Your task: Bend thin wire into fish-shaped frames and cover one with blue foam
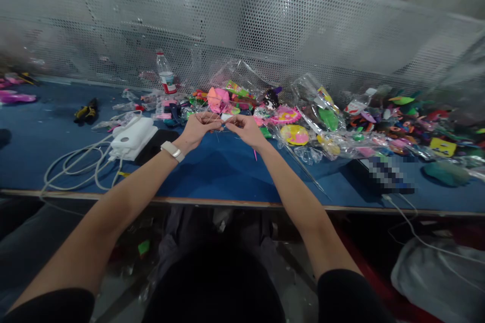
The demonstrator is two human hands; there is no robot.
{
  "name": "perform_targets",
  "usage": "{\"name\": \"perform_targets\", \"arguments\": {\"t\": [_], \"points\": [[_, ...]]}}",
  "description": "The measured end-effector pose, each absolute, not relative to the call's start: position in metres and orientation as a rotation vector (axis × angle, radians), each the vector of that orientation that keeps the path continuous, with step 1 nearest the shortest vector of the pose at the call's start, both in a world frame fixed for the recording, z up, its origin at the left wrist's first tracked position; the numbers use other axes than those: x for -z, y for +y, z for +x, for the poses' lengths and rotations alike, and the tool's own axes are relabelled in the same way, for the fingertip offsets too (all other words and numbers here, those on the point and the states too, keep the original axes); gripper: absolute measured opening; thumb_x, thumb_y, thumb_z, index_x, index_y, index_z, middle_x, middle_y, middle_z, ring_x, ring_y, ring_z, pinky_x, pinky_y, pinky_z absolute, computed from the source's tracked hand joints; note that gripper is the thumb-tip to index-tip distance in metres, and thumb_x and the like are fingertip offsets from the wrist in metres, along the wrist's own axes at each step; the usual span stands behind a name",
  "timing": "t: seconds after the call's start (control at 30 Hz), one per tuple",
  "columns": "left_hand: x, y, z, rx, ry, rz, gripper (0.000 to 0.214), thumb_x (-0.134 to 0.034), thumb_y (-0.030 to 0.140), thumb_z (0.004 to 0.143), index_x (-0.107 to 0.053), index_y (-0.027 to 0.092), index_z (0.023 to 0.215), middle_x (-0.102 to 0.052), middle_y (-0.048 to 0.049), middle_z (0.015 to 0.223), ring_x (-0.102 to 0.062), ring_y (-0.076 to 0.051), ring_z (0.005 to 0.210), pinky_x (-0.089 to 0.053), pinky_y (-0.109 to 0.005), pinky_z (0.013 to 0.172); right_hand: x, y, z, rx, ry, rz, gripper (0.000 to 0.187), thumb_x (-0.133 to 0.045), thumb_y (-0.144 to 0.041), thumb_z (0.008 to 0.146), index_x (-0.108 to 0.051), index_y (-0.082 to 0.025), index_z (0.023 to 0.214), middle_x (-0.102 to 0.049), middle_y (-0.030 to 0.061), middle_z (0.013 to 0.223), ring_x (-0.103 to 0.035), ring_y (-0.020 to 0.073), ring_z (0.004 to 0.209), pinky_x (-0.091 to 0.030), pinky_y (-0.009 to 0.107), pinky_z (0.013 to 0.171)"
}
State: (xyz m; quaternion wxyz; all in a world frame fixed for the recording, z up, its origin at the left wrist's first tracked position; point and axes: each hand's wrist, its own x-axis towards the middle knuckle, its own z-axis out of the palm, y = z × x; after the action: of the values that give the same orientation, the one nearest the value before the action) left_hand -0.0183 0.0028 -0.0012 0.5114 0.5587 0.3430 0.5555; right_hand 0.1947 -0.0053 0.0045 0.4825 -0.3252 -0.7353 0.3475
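Observation:
My left hand point(199, 129) and my right hand point(244, 128) meet above the blue table, fingertips pinched close together. Thin pale strands, like thread, run by the left fingers. A small white piece point(226, 117) shows between the hands, at the right fingertips. Its kind is too small to make out. Just behind them is a pink-and-orange toy point(218, 99); whether the strands join it I cannot tell. A thin pink stick point(255, 155) lies under my right wrist. Beside that wrist is a yellow-and-pink round piece point(294, 135).
Small colourful toys and clear plastic bags point(318, 103) line the back of the blue table point(227, 176), against a perforated metal screen point(235, 25). A bottle point(165, 74) stands behind. White chargers point(132, 136) with coiled cables sit left; a dark device point(379, 176) and long metal tweezers point(306, 171) lie right.

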Motion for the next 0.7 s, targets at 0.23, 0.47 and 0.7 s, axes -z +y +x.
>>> {"name": "perform_targets", "arguments": {"t": [0.23, 0.47, 0.7], "points": [[0.0017, 0.0011, -0.0166, -1.322, 0.853, 1.374, 0.045, -0.099, 0.029, 0.064, -0.075, 0.013, 0.099, -0.079, -0.0089, 0.081, -0.078, -0.021, 0.072, -0.054, -0.029, 0.059, -0.0063, -0.007, 0.1968, -0.928, -1.844, -0.81, 0.042, -0.082, -0.062, 0.086, -0.076, -0.021, 0.096, -0.074, 0.0057, 0.089, -0.059, 0.0197, 0.077, -0.047, 0.035, 0.074], [0.0005, -0.003, -0.0167, -1.325, 0.838, 1.38, 0.057, -0.099, 0.03, 0.063, -0.072, 0.015, 0.11, -0.081, -0.0081, 0.086, -0.077, -0.02, 0.069, -0.053, -0.028, 0.058, -0.0095, -0.0091, 0.1986, -0.991, -1.87, -0.83, 0.045, -0.082, -0.062, 0.085, -0.076, -0.019, 0.095, -0.07, 0.0028, 0.082, -0.055, 0.0167, 0.071, -0.042, 0.031, 0.067], [-0.0036, -0.0072, -0.0165, -1.344, 0.848, 1.507, 0.051, -0.099, 0.029, 0.065, -0.072, 0.013, 0.106, -0.08, -0.0091, 0.083, -0.079, -0.023, 0.075, -0.063, -0.036, 0.071, -0.0066, -0.0085, 0.1953, -0.974, -1.827, -0.853, 0.042, -0.084, -0.06, 0.083, -0.077, -0.02, 0.092, -0.074, 0.0051, 0.086, -0.062, 0.0196, 0.077, -0.047, 0.034, 0.073]]}}
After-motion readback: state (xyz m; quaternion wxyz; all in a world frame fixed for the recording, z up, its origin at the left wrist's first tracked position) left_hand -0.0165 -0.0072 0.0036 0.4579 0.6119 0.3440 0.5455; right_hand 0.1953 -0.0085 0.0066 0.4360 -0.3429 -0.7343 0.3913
